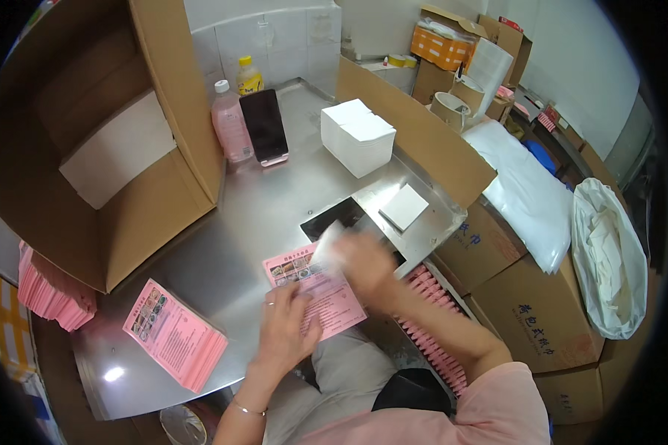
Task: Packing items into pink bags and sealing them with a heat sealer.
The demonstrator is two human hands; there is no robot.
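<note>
A pink printed sheet (pixel 335 304) with small food pictures lies at the front edge of the metal table, partly over my lap. My left hand (pixel 288 322) rests on its left side, fingers apart and pressing lightly on the paper. Above the sheet's upper right, my right hand (pixel 369 268) is smeared by motion. It grips a blurred white folded napkin (pixel 329 248), which covers part of the print. Beyond that hand, a thin stack of white napkins (pixel 404 207) sits by a dark rectangular opening (pixel 338 216) in the tabletop.
A pile of pink sheets (pixel 174 334) lies left, beside a large open carton (pixel 193 178). Behind stand a phone (pixel 264 126), a pink bottle (pixel 232 122) and a tall napkin stack (pixel 358 141). Pink packets (pixel 434 326) fill a box at right, near stacked cartons (pixel 534 311).
</note>
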